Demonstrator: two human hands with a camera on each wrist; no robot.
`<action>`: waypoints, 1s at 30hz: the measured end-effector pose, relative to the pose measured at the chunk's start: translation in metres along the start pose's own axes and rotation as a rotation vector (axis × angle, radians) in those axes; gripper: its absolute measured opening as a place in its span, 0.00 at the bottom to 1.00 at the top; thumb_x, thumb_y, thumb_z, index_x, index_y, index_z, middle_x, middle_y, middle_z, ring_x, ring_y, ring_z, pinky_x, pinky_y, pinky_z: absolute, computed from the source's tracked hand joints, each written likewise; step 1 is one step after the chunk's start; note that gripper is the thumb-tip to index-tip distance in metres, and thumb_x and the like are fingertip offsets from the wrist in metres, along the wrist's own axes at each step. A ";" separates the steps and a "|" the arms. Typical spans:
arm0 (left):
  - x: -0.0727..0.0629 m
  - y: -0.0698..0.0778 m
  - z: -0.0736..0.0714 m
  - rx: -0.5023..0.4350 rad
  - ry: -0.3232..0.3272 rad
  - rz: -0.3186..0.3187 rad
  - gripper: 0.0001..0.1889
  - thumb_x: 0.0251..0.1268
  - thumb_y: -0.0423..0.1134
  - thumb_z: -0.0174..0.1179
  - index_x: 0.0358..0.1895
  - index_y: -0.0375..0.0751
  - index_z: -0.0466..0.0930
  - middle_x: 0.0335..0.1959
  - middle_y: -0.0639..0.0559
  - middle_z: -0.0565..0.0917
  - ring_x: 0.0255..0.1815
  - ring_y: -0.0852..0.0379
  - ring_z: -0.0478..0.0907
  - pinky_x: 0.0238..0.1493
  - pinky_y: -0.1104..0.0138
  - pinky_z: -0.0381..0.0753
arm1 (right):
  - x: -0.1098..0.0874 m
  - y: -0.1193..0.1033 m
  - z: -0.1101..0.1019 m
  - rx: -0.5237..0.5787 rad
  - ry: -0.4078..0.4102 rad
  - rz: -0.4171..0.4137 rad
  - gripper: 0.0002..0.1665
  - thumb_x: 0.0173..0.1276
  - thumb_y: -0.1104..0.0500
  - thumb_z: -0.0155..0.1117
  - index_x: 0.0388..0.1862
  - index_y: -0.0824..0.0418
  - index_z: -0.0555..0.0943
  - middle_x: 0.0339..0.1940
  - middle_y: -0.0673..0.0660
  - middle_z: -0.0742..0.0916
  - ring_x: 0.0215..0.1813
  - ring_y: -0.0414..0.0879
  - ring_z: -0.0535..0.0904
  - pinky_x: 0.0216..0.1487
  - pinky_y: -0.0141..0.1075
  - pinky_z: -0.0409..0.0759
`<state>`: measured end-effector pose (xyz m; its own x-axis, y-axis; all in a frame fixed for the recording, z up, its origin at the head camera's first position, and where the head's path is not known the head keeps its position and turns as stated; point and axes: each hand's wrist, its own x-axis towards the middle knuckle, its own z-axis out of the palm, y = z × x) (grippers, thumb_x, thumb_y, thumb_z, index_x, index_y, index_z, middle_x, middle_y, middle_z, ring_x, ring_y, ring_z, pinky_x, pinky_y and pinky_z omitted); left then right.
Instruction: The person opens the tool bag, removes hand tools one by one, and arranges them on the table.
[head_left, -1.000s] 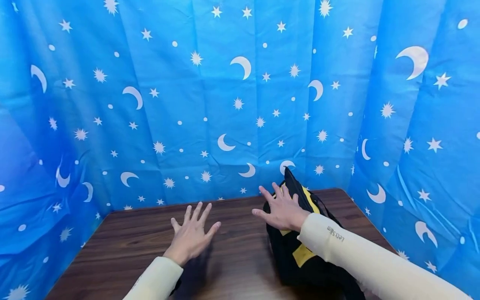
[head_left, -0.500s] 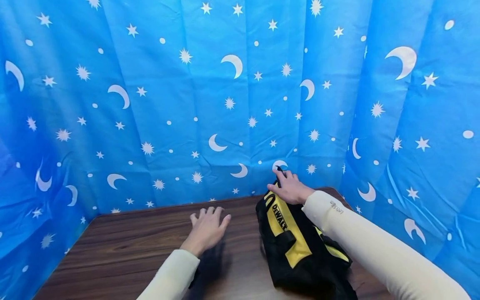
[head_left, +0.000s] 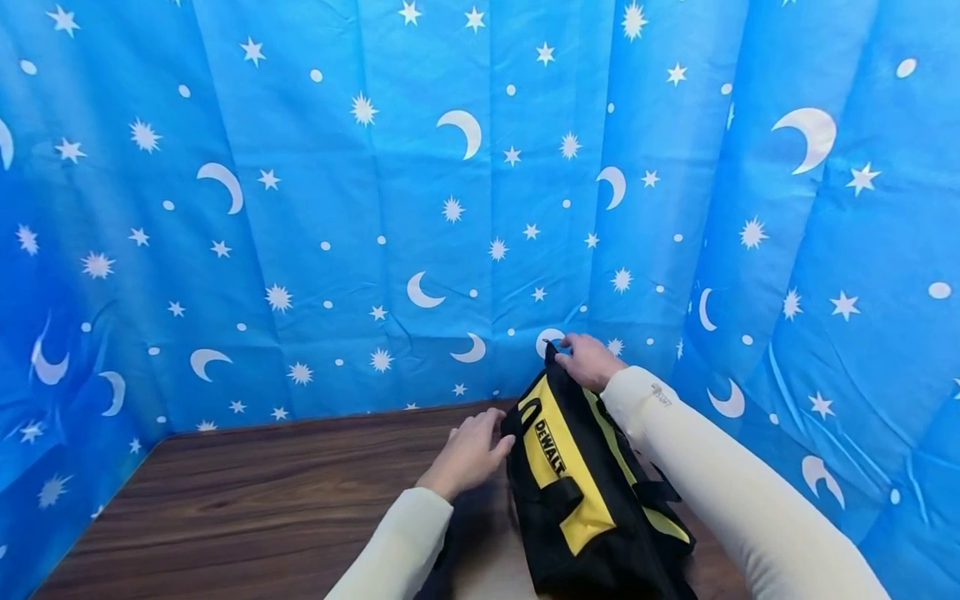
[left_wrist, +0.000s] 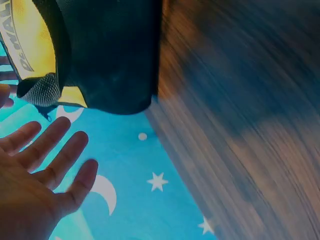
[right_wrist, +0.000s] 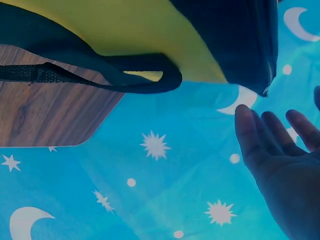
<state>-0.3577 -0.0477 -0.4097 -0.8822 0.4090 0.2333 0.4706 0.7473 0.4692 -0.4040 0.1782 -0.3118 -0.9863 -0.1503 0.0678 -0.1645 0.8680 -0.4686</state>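
Observation:
A black and yellow DeWalt tool bag (head_left: 553,467) stands on the table, its long side running away from me. My left hand (head_left: 467,452) is at the bag's far left end, fingers relaxed and spread; the left wrist view shows these fingers (left_wrist: 52,145) just off the bag's end. At the far top tip of the bag is my right hand (head_left: 591,360), fingers loosely bent. Seen from the right wrist, the fingers (right_wrist: 246,132) lie close beside the bag's corner (right_wrist: 250,60), holding nothing. A black strap (right_wrist: 135,75) loops along the bag's right side.
Dark wood-grain table (head_left: 285,500) extends to the left of the bag. A blue curtain (head_left: 337,192) with moons and stars hangs behind the table and along both sides. The bag's far end reaches close to the table's back edge.
My left hand has moved right, up to the bag's far end. The right hand has drawn back from over the bag to its far top tip, uncovering the yellow DeWalt panel.

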 end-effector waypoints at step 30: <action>0.013 0.011 0.019 0.084 0.020 0.025 0.17 0.71 0.43 0.52 0.56 0.38 0.75 0.40 0.51 0.75 0.43 0.54 0.74 0.46 0.55 0.73 | 0.143 0.066 0.061 -0.043 -0.075 0.063 0.28 0.77 0.47 0.43 0.28 0.67 0.76 0.26 0.60 0.73 0.33 0.54 0.74 0.35 0.42 0.71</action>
<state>-0.3636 -0.0246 -0.4174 -0.8700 0.4182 0.2610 0.4913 0.7788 0.3899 -0.5554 0.1851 -0.3865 -0.9914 -0.1281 -0.0276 -0.1038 0.8963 -0.4312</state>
